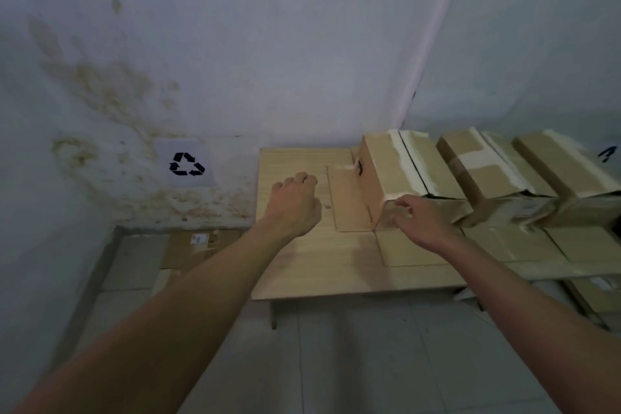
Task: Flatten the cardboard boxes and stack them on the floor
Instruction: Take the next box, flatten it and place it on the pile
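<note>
Three brown cardboard boxes stand in a row on a low wooden table: a left box, a middle box and a right box, all with pale tape on top and flaps spread flat on the table. My right hand touches the near lower corner of the left box, fingers curled against it. My left hand hovers over the table left of that box's side flap, fingers loosely curled and holding nothing. Flattened cardboard lies on the floor by the wall, left of the table.
A recycling sign is stuck low on the stained wall above the flattened cardboard. More cardboard lies under the table at right. Grey floor tiles spread in front of the table.
</note>
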Action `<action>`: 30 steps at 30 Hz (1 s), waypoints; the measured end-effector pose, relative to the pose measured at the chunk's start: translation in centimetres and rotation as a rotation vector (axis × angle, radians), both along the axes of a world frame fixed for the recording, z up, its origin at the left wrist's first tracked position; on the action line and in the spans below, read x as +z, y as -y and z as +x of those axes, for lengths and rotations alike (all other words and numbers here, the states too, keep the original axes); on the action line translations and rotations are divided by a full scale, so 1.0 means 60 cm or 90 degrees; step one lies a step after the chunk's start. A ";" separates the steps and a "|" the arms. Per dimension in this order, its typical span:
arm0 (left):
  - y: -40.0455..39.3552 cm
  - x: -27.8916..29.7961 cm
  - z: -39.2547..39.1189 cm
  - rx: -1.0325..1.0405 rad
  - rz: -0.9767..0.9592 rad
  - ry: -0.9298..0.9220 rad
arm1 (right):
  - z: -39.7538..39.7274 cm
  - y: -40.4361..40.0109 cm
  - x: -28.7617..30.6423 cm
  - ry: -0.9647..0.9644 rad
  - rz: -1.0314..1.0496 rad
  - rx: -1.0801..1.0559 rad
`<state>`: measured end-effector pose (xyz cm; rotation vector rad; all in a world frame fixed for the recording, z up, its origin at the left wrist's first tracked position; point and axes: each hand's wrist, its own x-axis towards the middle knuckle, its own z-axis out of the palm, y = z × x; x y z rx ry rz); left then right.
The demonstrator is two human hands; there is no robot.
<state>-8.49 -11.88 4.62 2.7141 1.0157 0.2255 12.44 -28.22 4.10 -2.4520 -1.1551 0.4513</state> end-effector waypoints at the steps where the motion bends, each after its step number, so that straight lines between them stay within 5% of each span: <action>1: 0.009 -0.003 0.014 0.001 0.002 -0.003 | 0.020 0.008 -0.003 -0.013 -0.008 -0.003; 18: -0.035 -0.095 0.424 -0.033 -0.160 -0.003 | 0.350 -0.031 -0.059 -0.023 -0.082 -0.031; 23: -0.044 -0.141 0.479 -0.036 -0.247 -0.123 | 0.415 -0.055 -0.092 -0.103 -0.099 -0.079; 30: -0.039 -0.187 0.494 0.061 -0.269 -0.083 | 0.449 -0.087 -0.142 -0.086 -0.069 -0.085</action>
